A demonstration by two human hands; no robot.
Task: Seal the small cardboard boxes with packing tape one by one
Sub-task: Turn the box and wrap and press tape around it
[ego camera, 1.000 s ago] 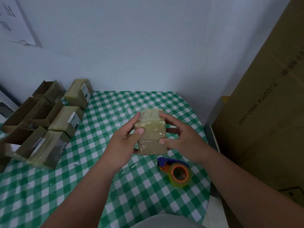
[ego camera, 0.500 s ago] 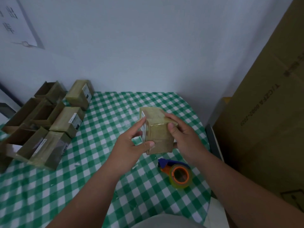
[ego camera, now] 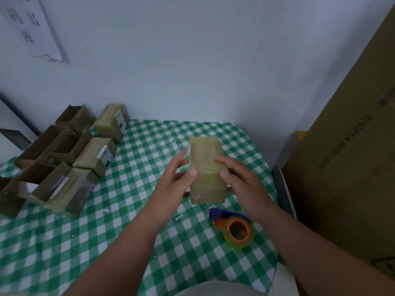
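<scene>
Both hands' fingers (ego camera: 222,160) pinching taped box (ego camera: 207,167) above worktop (ego camera: 111,227); light grip risks drop onto tape dispenser (ego camera: 234,226).

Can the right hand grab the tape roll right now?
Probably not yet: the right hand holds the small box together with the left hand. The tape roll lies uncovered just below it.

Bare forearms, sleeveless; grey garment (ego camera: 215,290) below

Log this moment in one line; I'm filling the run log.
hands: left, right both hold box | tape dispenser: on table
</scene>
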